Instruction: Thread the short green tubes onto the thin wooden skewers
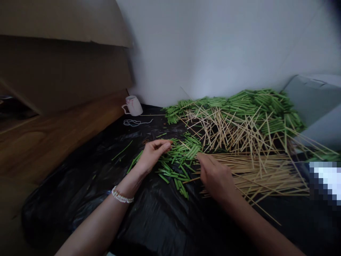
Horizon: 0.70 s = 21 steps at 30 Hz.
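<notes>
Over a loose pile of cut green stem pieces [173, 174], my left hand [153, 154] is closed, thumb and index finger pinched together. What sits between those fingertips is too small to make out. My right hand [215, 176] is closed around a thin wooden skewer [185, 145], whose end points up and left toward the left hand. Beneath and beside the right hand lies a bundle of bare wooden skewers [266, 181]. Behind both hands, a large heap of green stem pieces [239, 103] is threaded on skewers with their wooden ends sticking out toward me.
Black plastic sheeting [93, 185] covers the work surface. A white mug [134, 106] stands at the back left, with a tangled pale string [133, 123] before it. A cardboard box [64, 64] rises at the left. A pale container [314, 99] stands behind the heap at right.
</notes>
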Tool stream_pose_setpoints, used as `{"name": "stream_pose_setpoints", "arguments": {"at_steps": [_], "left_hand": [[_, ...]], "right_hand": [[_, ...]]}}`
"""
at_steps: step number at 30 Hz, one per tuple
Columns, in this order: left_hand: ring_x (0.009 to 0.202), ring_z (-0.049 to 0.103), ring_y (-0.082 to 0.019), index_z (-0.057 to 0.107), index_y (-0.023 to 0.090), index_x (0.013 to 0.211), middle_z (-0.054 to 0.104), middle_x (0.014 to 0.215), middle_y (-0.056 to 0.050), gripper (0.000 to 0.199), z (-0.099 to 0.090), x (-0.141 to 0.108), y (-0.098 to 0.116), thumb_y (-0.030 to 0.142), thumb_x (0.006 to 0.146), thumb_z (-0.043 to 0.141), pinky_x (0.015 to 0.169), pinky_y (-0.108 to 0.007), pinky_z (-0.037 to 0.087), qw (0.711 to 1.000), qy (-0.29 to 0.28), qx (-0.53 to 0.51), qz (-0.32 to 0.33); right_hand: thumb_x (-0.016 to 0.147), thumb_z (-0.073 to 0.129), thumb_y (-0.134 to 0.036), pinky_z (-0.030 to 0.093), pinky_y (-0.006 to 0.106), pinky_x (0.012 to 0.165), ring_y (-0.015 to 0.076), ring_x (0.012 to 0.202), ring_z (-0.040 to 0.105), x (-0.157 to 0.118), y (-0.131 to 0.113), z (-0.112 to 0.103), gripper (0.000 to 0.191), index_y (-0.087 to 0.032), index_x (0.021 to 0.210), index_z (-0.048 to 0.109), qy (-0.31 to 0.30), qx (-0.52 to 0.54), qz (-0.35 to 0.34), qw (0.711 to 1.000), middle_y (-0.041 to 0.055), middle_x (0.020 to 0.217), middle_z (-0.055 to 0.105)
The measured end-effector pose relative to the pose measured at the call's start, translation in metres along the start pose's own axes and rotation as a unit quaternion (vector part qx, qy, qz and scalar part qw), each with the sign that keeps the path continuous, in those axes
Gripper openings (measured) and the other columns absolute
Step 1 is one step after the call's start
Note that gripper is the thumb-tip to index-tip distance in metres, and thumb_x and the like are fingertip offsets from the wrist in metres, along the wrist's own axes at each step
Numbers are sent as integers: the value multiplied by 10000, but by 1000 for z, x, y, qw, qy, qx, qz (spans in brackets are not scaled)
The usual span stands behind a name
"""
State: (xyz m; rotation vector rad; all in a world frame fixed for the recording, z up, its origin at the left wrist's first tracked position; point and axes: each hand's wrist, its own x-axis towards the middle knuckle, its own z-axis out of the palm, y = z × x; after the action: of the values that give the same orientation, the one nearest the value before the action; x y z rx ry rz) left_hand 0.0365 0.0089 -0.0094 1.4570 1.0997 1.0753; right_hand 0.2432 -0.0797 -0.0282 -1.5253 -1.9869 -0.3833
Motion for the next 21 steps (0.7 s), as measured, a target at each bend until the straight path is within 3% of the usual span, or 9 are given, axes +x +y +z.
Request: {"name": "stream_pose_setpoints", "arguments": {"at_steps": [2, 6, 12, 16, 21], "left_hand": [[860, 627, -218, 761, 173, 873, 730, 912, -89, 248, -7, 6, -5, 388, 761, 708, 834, -330, 439, 993, 24, 103, 57], [954, 590, -239, 757, 228, 937, 714, 975, -85, 201, -7, 9, -18, 340, 838, 622, 931, -376, 369, 951, -42, 264, 157], [1113, 487, -265, 723, 267, 1045, 675, 1119, -87, 250, 0, 7, -27, 352, 891, 544, 990, -435, 266, 892, -115, 388, 202], [1050, 515, -264, 739, 245, 975, 695, 1021, -98, 205, -2, 9, -28, 312, 871, 576, 966, -427, 290, 902, -74, 370, 208], [923, 533, -259, 739, 246, 752, 686, 813, -68, 61, -8, 8, -18, 303, 731, 732, 902, -373, 359, 944, 46, 261, 197]], "right_hand": [[886, 417, -104, 434, 233, 610, 142, 762, 642, 0, 4, 1, 311, -144, 1113, 626, 5, -11, 7, 1000, 55, 961, 707], [889, 410, -104, 448, 233, 643, 141, 777, 641, -1, 2, 3, 319, -136, 1121, 628, -4, -10, -4, 1000, 66, 979, 708], [898, 408, -117, 439, 232, 632, 138, 746, 635, -2, -1, 3, 325, -146, 1131, 633, -18, -16, -1, 1000, 60, 906, 705], [896, 417, -129, 404, 240, 587, 138, 712, 626, -2, -1, 3, 314, -158, 1120, 636, -13, -22, -6, 1000, 39, 861, 698], [888, 422, -125, 380, 251, 567, 133, 674, 613, -2, -1, 2, 307, -158, 1100, 641, -2, -22, -13, 1000, 30, 826, 689]]}}
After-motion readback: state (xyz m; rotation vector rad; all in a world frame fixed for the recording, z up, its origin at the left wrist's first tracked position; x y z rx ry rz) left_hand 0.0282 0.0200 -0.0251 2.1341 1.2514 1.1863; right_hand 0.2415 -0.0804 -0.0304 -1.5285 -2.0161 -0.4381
